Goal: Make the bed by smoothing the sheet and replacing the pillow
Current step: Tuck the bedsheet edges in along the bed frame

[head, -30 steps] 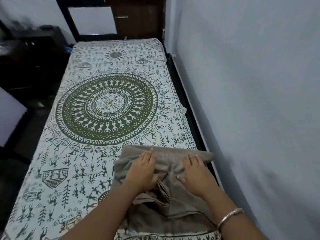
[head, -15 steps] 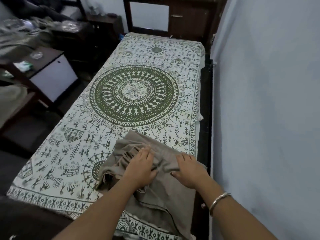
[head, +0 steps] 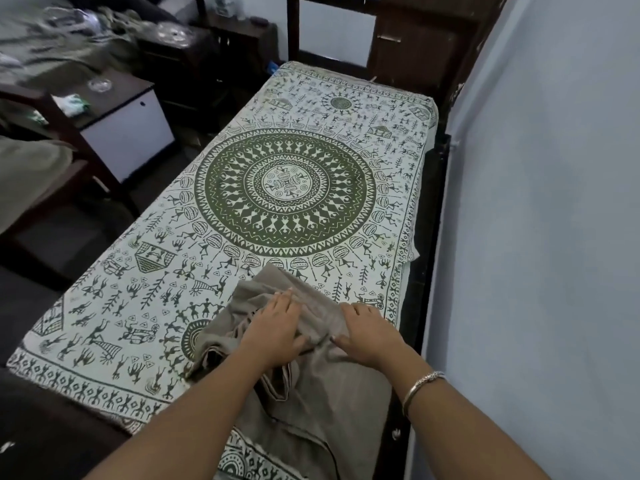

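Narrow bed [head: 431,237] runs along the blue wall [head: 554,202] at 3 o'clock, desk [head: 128,136] off at 10 o'clock. Printed sheet [head: 145,306] looks flat and nearly wrinkle-free, so smoothing reads as mostly done. Grey-brown pillow [head: 332,393], limp and rumpled (could be just its cover, can't tell), lies at the near end, 6 o'clock of the green mandala [head: 284,192]. Left hand [head: 277,336] is palm-down on it, fingers straight and together, pressing a fold. Right hand [head: 369,336] is the same, flat, thumb out toward 9 o'clock. Neither is pinching. To do it well: sweep both palms outward from the centre crease, square the corners to the sheet border, don't drag the sheet underneath
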Tool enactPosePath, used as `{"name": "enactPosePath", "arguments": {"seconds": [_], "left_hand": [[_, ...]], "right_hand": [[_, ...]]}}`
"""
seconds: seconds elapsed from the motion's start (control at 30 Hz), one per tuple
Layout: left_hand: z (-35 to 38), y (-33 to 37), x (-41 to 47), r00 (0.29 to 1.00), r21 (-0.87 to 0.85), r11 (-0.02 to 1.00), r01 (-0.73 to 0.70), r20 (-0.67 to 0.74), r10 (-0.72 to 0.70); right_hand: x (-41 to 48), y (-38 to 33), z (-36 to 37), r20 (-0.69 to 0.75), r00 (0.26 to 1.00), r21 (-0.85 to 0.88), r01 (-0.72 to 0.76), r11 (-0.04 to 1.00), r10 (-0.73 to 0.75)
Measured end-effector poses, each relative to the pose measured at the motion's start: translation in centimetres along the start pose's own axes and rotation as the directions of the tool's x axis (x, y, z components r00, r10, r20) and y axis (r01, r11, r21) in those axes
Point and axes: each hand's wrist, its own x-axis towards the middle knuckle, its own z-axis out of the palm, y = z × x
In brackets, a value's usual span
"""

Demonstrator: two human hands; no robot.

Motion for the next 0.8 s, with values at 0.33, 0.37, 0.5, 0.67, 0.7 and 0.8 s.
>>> {"name": "enactPosePath", "arguments": {"seconds": [0.33, 0.37, 0.5, 0.67, 0.7, 0.8], "left_hand": [[2.7, 0.5, 9.3, 0.981, -0.077, 0.981, 0.18, 0.082, -0.174], [3.2, 0.6, 10.9, 0.973, -0.071, 0.975, 0.213, 0.101, -0.205], [4.2, 1.4, 17.9, 0.935, -0.103, 0.938, 0.331, 0.172, -0.311], [5.9, 0.9, 24.4, 0.903, -0.198, 0.884, 0.423, 0.179, -0.391], [6.5, 0.3, 25.4, 0.898, -0.183, 0.884, 0.431, 0.185, -0.399], [8.6, -1.9, 27.6, 0.881, -0.139, 0.882, 0.45, 0.232, -0.412]], "right_hand": [[13.2, 4.9, 0.2, 0.179, 0.973, -0.072, 0.158, 0.985, -0.143], [15.1, 5.6, 0.3, 0.206, 0.964, -0.073, 0.187, 0.98, -0.169], [22.3, 8.9, 0.4, 0.276, 0.932, -0.06, 0.262, 0.963, -0.236], [29.5, 11.3, 1.2, 0.304, 0.911, -0.069, 0.312, 0.947, -0.278], [30.7, 11.4, 1.7, 0.299, 0.907, -0.067, 0.33, 0.942, -0.296], [34.0, 11.2, 3.6, 0.29, 0.882, -0.062, 0.406, 0.912, -0.372]]}}
